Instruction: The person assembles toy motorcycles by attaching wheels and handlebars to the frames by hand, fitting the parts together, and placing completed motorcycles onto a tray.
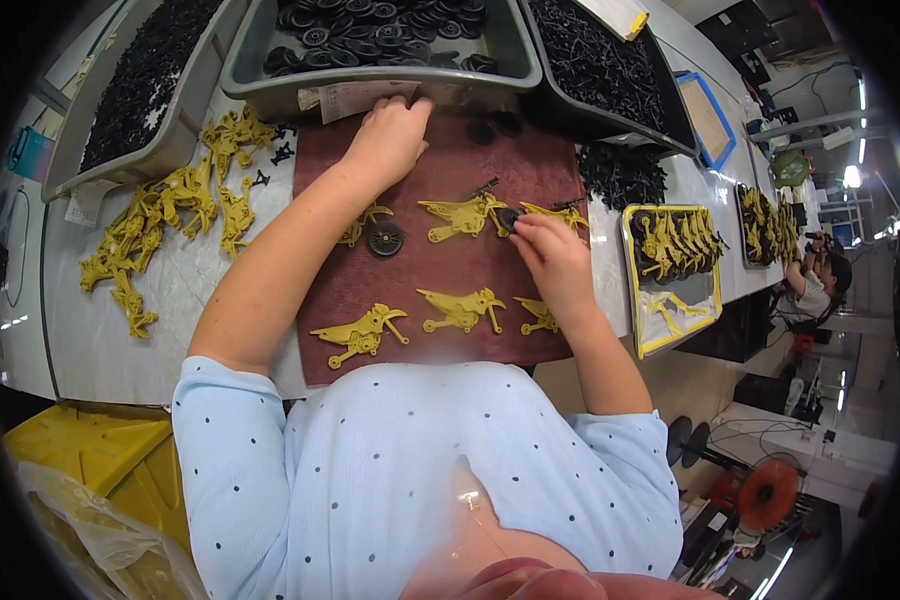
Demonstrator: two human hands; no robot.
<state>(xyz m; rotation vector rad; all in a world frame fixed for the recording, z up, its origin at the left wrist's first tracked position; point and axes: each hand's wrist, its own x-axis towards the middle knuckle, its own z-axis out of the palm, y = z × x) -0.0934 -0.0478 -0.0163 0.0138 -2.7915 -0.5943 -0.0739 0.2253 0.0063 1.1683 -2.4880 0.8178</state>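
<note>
My right hand (558,262) pinches a small black toy wheel (508,218) between thumb and fingertips, at the tail of a yellow plastic toy motorcycle body (460,216). My left hand (392,140) is closed, its fingers curled against the front of a grey bin (260,95); what they hold, if anything, is hidden. Below my left forearm, a loose black wheel (386,239) lies beside another yellow body, partly covered by the arm. Closer to me, a row of yellow bodies (461,310) rests on the dark red cloth (435,345).
The bin at the back holds many black wheels (370,35). Bins of small black parts (150,80) (610,70) flank it. Yellow parts (170,205) are heaped at left. At right stands a yellow-rimmed tray (673,335) of assembled pieces; a person (815,285) sits farther off.
</note>
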